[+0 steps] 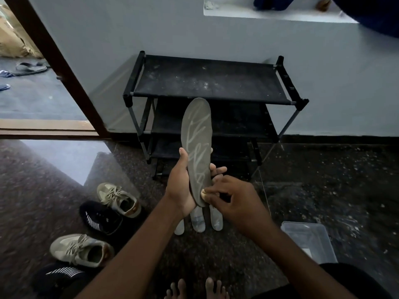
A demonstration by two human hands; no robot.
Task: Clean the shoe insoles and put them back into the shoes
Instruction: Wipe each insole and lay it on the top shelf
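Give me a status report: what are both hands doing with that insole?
Left hand grips grey insole, toe end up. Right hand pinches small pale object against its heel end. Other insoles on floor below; nothing blocking.

A dusty black shoe rack stands against the grey wall. A clear plastic container sits on the floor; past the door frame, perhaps a sandal.

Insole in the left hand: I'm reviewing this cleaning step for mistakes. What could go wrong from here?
1. The left hand grips only the lower half of the insole; its free top may flex under rubbing.
2. The right hand pinches a small beige pad at the heel; it looks easy to drop.
3. Other insoles lie on the floor near beige shoes and black shoes; mix-ups seem possible.
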